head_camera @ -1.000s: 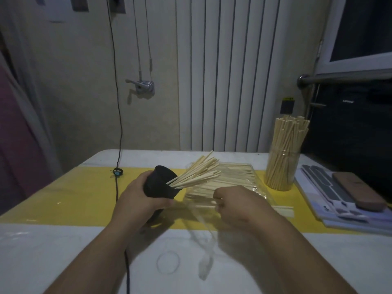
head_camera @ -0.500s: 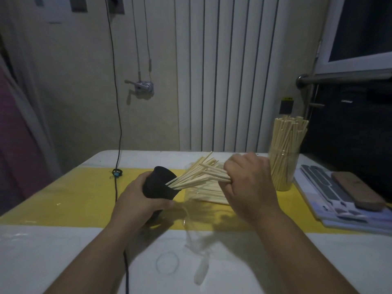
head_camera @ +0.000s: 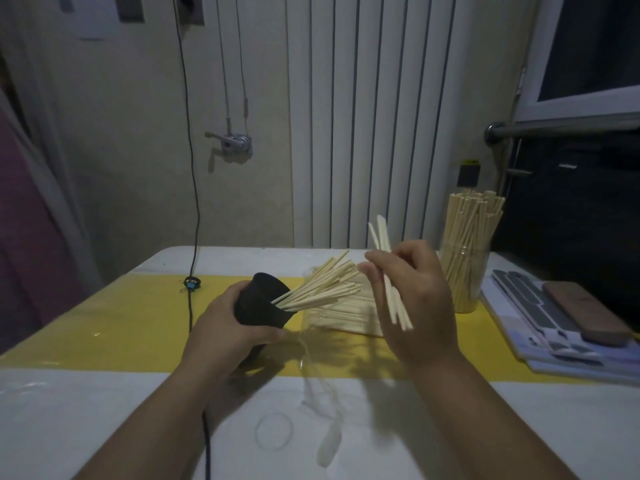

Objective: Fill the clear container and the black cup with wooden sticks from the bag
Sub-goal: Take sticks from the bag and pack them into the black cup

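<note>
Since half a second ago, the right hand (head_camera: 414,299) has lifted away from the cup's fan of sticks and turned upright, a few sticks (head_camera: 389,271) now pinched in its grip and pointing towards twelve o'clock. The left hand (head_camera: 228,320) keeps its grip closed around the black cup (head_camera: 259,303), tipped on its side with its mouth towards three o'clock, raised just above the desk (head_camera: 86,403). A spray of sticks (head_camera: 322,289) pokes out of the cup towards two o'clock. Behind it lies the clear bag (head_camera: 346,317) of sticks, on the desk's yellow strip (head_camera: 121,323). At two o'clock from the hands stands the clear container (head_camera: 465,282), upright and packed with sticks. In the dim light, how many sticks the right hand holds is hard to tell, perhaps three or four.
</note>
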